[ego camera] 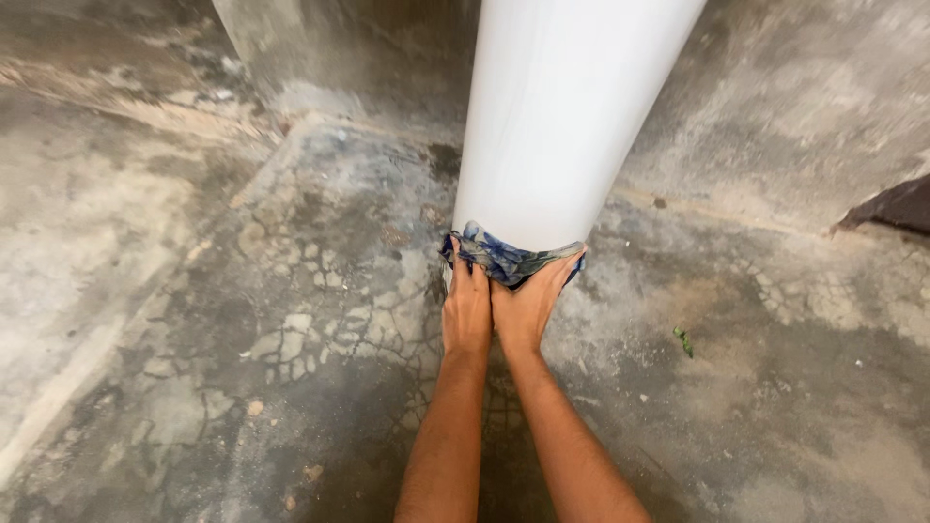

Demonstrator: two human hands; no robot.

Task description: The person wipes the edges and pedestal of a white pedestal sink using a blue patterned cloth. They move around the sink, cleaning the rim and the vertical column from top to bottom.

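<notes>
- Two bare forearms reach forward and down over a cracked, stained concrete floor point(291, 339), seen from the head view.
- The left hand point(468, 310) and the right hand point(528, 305) lie side by side, touching, both pressed against a crumpled blue-and-white cloth point(504, 259).
- The cloth sits bunched at the foot of a wide white column point(562, 116), touching its lower edge where it meets the floor.
- Left fingers point up towards the column, held close together and laid flat on the cloth; their tips sink into the folds.
- Right fingers spread a little wider, the thumb angled out to the right along the cloth's edge; whether they pinch the fabric or merely press it cannot be told.
- Behind the column rises a rough grey concrete wall point(794, 97).
- A small green leaf scrap point(684, 340) lies on the floor, right of the hands and well apart from them.
- A dark slab edge point(896, 205) shows at the far right.
</notes>
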